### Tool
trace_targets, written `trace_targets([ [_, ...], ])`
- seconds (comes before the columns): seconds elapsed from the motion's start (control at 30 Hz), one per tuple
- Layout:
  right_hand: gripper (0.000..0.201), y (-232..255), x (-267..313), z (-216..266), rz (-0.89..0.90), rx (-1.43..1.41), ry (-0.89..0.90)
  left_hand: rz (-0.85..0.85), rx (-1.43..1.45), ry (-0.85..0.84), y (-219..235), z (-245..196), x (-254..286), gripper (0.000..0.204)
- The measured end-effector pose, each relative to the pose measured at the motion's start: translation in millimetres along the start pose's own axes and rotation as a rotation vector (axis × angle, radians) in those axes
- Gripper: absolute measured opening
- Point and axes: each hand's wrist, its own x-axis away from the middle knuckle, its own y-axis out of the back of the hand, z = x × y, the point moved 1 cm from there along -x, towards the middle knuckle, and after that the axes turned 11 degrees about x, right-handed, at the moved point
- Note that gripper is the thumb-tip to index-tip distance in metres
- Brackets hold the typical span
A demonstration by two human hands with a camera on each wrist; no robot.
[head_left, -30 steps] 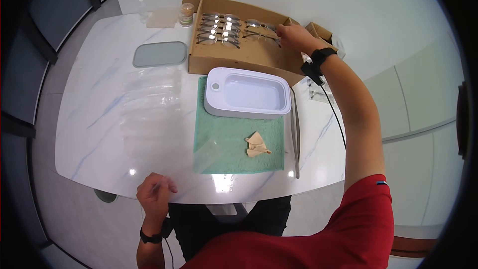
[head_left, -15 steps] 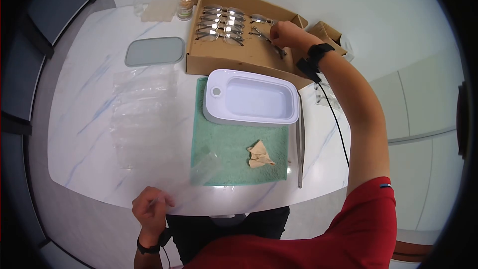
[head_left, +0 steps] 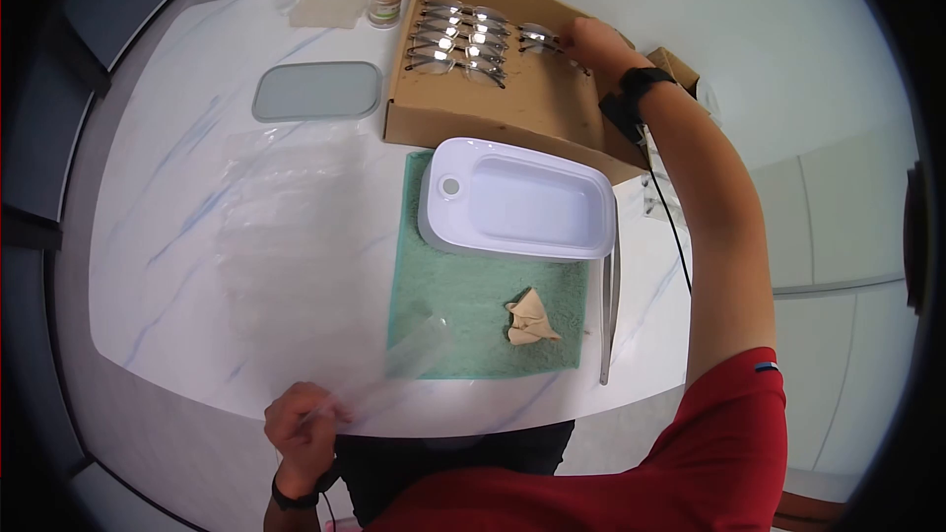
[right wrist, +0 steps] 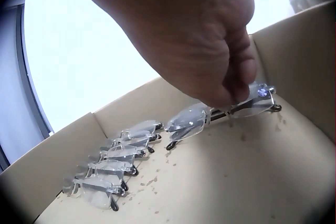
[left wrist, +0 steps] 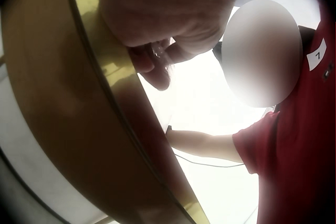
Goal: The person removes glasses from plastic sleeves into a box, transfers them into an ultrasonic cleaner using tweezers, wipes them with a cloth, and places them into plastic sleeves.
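In the right column of a cardboard box, my right hand reaches down to the eyeglasses there. The right wrist view has its thumb and fingertips pinching the middle of a pair of glasses, close over the box floor; a lens beside them carries a small blue sticker. My left hand, at the table's front edge, pinches a clear plastic bag that stretches over the green towel. A bit of clear film shows between its fingers in the left wrist view.
Several more glasses line the box's left side. A white basin and a crumpled beige cloth rest on the towel. Clear bags lie left, below a grey lid. A jar stands behind; a grey strip lies right.
My right hand has moved the nearer right-column glasses back, close against the pair behind them. My left hand keeps its hold on the bag. The head view has shifted slightly.
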Motion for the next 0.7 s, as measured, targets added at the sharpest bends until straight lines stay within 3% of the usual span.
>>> trace_targets([
  [0.13,0.024,10.0,11.8,3.8,0.079,-0.305,-0.168,0.046,-0.052,-0.001,0.1,-4.5,-4.5,0.012],
  [0.17,0.026,-1.1,3.1,-4.9,-0.04,-0.075,-0.069,0.036,-0.038,0.003,-1.1,-3.0,-4.8,0.01],
  [0.2,0.027,6.5,9.5,-1.4,-0.026,-0.24,-0.137,0.032,-0.044,-0.009,-2.1,-4.7,-7.0,0.01],
  [0.27,0.03,32.7,29.3,8.1,-0.075,-0.236,-0.059,0.021,-0.071,0.01,-0.6,-9.3,-5.6,0.009],
  [0.4,0.022,79.2,95.4,40.2,-0.21,-0.34,0.007,0.042,0.076,0.035,6.8,-19.2,-4.4,0.01],
  [0.53,0.022,117.3,174.3,70.6,-0.236,-0.362,0.016,0.026,0.18,0.002,31.9,-43.9,-0.5,0.01],
  [0.67,0.017,117.7,241.7,90.0,-0.312,-0.489,0.019,0.0,0.092,0.108,55.2,-41.7,-19.2,0.007],
  [0.7,0.016,114.8,255.7,93.4,-0.227,-0.574,-0.021,0.009,0.087,0.098,60.2,-35.1,-25.4,0.007],
])
